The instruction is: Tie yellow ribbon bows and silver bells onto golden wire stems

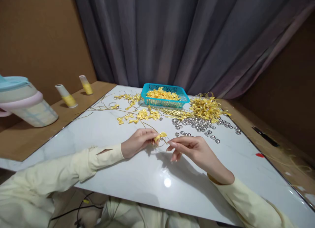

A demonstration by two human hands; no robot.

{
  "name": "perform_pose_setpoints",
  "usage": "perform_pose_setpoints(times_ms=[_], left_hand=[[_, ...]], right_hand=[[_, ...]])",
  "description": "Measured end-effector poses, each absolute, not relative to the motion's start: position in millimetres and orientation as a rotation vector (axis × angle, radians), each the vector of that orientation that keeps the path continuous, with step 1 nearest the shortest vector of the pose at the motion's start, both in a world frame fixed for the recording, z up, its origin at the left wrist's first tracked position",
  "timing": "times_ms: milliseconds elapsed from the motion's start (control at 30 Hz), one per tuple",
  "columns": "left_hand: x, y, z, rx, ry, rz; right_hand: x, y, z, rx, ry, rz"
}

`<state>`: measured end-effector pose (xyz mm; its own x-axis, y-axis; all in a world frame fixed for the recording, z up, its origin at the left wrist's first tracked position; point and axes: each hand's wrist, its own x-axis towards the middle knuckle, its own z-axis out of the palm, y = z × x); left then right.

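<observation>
Between finger and thumb, my left hand (140, 142) pinches a small yellow ribbon bow (161, 135) with a cord looped at it and a silvery bead by its knot. My right hand (188, 147) is closed at the fingertips on the end of the thin gold cord (165, 141) that comes from the bow. Both hands are above the white tabletop, a short gap apart. Beyond them lie loose yellow bows (143, 115) and many silver beads (197, 123).
A turquoise basket (185, 98) of yellow bows stands at the back. Right of it is a heap of bows on cords (206, 108). At left are a lidded tumbler (29, 103) and two thread spools (66, 97). A black pen-like tool (265, 136) lies right.
</observation>
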<state>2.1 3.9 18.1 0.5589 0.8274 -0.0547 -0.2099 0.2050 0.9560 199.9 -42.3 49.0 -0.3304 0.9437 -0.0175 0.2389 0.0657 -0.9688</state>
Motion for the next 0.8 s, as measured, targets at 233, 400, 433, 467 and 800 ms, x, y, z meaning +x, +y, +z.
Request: perform_pose_setpoints(times_ms=[233, 400, 433, 467, 800], left_hand=[[3.2, 2.4, 6.7, 1.097, 0.595, 0.710], [2.9, 2.0, 6.7, 1.121, 0.597, 0.691], [3.0, 1.8, 6.9, 1.123, 0.598, 0.688], [3.0, 1.6, 7.0, 1.125, 0.598, 0.684], [3.8, 0.7, 7.7, 1.071, 0.579, 0.650]], right_hand=[[199.0, -45.3, 43.7, -1.301, -1.842, 1.116], [199.1, -47.0, 47.1, -1.312, -1.868, 1.107], [199.2, -47.2, 47.2, -1.306, -1.878, 1.102], [199.3, -47.3, 47.1, -1.304, -1.886, 1.095], [199.9, -46.5, 44.4, -1.307, -1.910, 1.086]])
